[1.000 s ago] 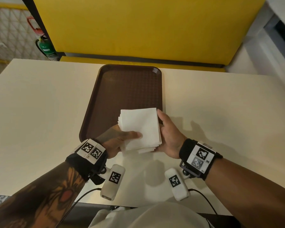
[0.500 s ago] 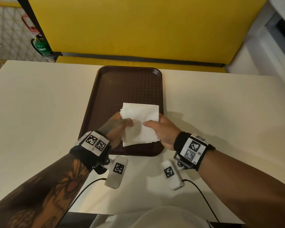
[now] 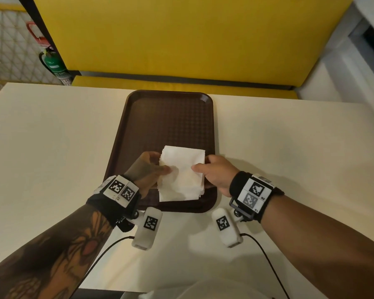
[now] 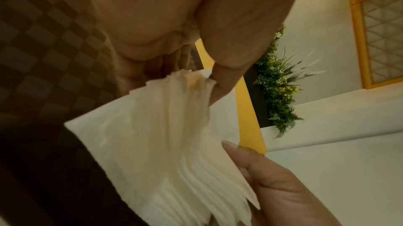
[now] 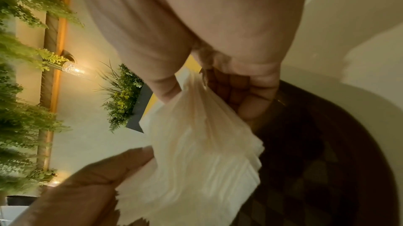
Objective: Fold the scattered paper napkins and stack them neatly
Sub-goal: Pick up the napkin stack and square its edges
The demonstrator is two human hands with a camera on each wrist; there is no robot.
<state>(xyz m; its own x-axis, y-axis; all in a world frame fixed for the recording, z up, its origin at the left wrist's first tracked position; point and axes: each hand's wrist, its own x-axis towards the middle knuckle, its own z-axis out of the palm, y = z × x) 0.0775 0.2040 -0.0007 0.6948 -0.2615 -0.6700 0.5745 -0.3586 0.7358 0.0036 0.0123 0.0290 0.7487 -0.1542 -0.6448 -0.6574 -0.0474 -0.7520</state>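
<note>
A stack of white folded paper napkins (image 3: 183,173) hangs just above the near end of a brown tray (image 3: 168,121). My left hand (image 3: 151,171) grips the stack's left side, thumb on top and fingers underneath. On the right edge, my right hand (image 3: 214,171) pinches it the same way. In the left wrist view the napkin stack (image 4: 174,143) fans out in many layers below my thumb. The right wrist view shows the napkin stack (image 5: 202,143) squeezed between thumb and fingers over the dark tray (image 5: 327,160).
The tray lies lengthwise in the middle of a cream table (image 3: 52,147). A yellow bench seat (image 3: 181,39) runs along the far edge. A green fire extinguisher (image 3: 52,63) stands at the back left. Two cables trail off the near table edge.
Both hands have carried the napkin stack away from the table's near edge, out over the tray's near end. The right thumb has come onto the top of the stack.
</note>
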